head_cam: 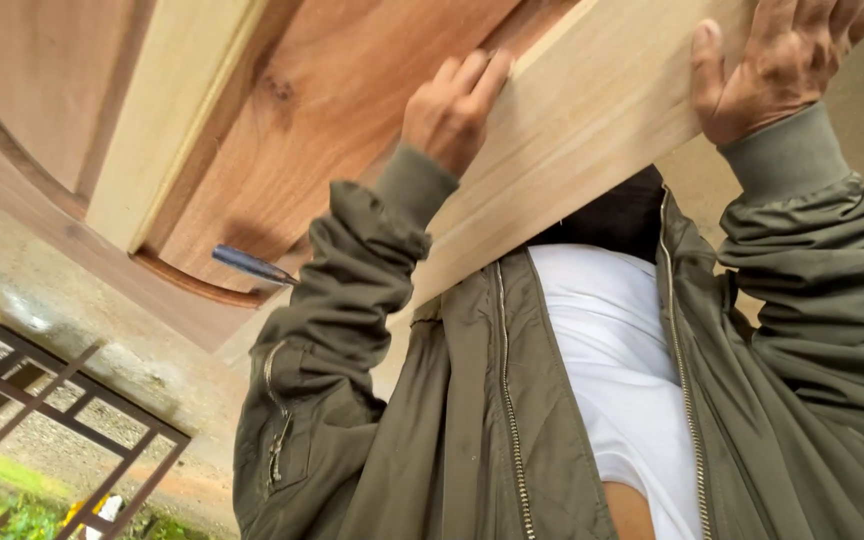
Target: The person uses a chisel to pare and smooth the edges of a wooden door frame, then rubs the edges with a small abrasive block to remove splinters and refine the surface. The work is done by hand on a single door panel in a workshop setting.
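A long pale wooden plank runs diagonally across the view in front of my body. My left hand grips its upper edge near the middle, fingers curled over the edge. At the top right, my right hand holds the same plank, with the thumb on its face and the fingers over the edge. Both arms are in olive jacket sleeves. The plank lies against a reddish-brown wooden panel piece with a curved moulding.
A blue-handled tool pokes out beside my left elbow, on the brown woodwork. Another pale wooden rail crosses the panel at upper left. A dark metal grille stands at lower left over concrete ground and some grass.
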